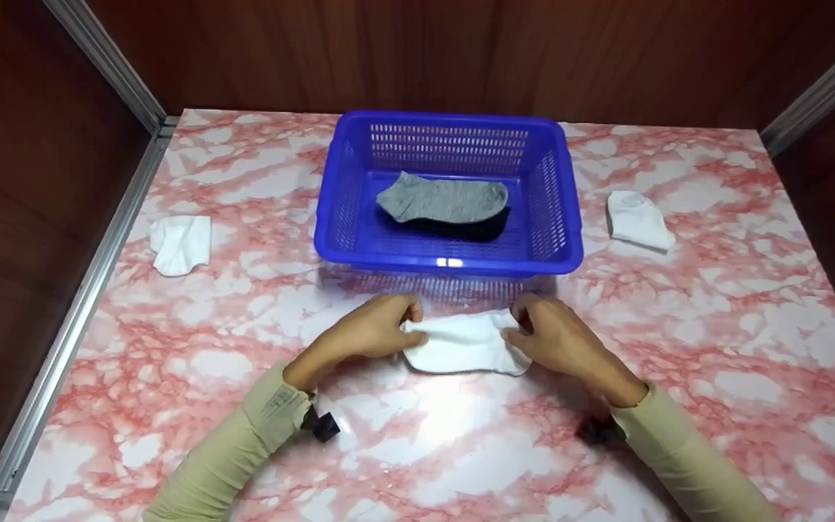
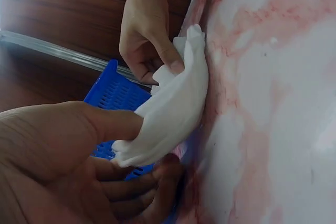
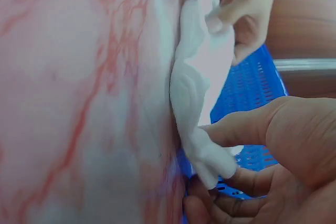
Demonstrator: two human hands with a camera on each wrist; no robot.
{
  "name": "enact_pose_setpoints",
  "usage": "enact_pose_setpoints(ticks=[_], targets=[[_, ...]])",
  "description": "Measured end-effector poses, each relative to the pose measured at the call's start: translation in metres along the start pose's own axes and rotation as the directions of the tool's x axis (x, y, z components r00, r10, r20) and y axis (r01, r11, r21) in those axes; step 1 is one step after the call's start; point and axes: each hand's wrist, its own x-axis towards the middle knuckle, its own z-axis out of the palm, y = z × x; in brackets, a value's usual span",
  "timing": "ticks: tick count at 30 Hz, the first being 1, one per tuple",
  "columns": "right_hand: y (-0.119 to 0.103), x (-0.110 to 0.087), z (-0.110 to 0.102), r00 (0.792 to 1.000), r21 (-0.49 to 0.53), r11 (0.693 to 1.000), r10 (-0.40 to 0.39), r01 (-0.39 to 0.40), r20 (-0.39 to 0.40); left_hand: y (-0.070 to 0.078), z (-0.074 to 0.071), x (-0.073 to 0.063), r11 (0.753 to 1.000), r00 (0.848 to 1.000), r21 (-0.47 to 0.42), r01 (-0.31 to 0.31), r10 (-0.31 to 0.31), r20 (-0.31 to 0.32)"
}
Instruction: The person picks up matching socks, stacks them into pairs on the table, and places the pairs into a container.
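A white sock [image 1: 464, 344] is stretched sideways between both hands, just in front of the blue basket. My left hand [image 1: 377, 326] pinches its left end between thumb and fingers. At the other end, my right hand [image 1: 559, 333] grips the sock the same way. In the left wrist view the sock [image 2: 176, 103] sags a little between the two hands, close over the table. The right wrist view shows the thumb pressed on the fabric [image 3: 191, 87], with folds bunched beside it.
A blue plastic basket [image 1: 450, 264] stands behind the hands, with a grey sock [image 1: 446, 201] on top of a black one [image 1: 464, 230] inside. One white sock [image 1: 182, 244] lies at the left and another [image 1: 638, 221] at the right on the marbled table [image 1: 214, 420]. Wooden panels [image 1: 461, 54] enclose the table.
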Motion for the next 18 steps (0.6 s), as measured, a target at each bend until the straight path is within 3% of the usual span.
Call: enact_pose_setpoints(ticks=[4, 6, 11, 18], targets=[[0.001, 0.001, -0.001, 0.999, 0.123, 0.992, 0.016, -0.020, 0.030, -0.003, 0.000, 0.004, 0.994, 0.999, -0.110, 0.005, -0.009, -0.036], [0.001, 0.002, -0.002, 0.998, 0.165, 0.985, 0.034, -0.041, 0.046, -0.005, 0.000, 0.007, 0.995, 0.999, -0.099, -0.003, -0.001, -0.049], [0.004, 0.003, -0.004, 0.997, 0.156, 0.986, 0.048, -0.057, 0.055, -0.009, -0.002, 0.010, 0.999, 0.998, -0.041, -0.022, 0.019, -0.062], [0.007, 0.004, -0.010, 0.999, 0.164, 0.986, 0.037, -0.041, 0.026, -0.011, -0.007, 0.007, 0.998, 0.999, -0.060, 0.019, -0.021, -0.043]])
